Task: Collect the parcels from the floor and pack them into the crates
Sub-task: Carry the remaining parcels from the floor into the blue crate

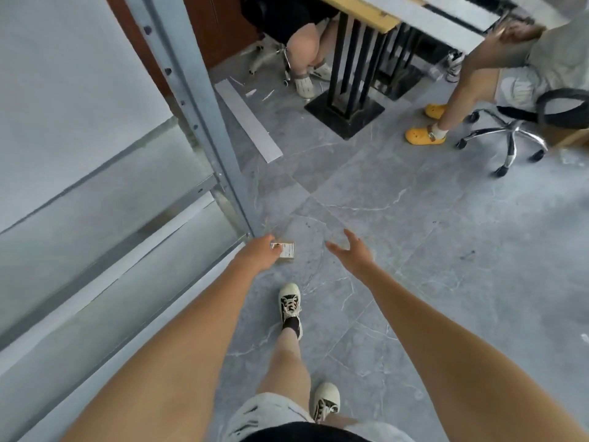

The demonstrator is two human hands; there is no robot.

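- Left hand (258,253) grips a small brown parcel (284,250); fingers curl over its near-left end, label side up.
- Parcel sits low over the grey floor (398,218), just beside the foot of the metal rack post (223,173). Whether it rests on the tile or is already lifted clear cannot be told; a thin shadow under its near edge suggests it is at most barely raised.
- Long axis of the parcel runs roughly left to right, free end pointing toward the right hand (352,252).
- Right hand is empty, fingers spread and relaxed, palm turned toward the parcel, near it but apart. The left hand is the one on the parcel; the right could support the free end.
- No crate in view, so the direction of the carry is unknown.
- Hidden: the parcel's left end under the fingers; label print too small to read.
- Two seated people, a table base (344,110) and a swivel chair (506,138) stand well apart at the far side.
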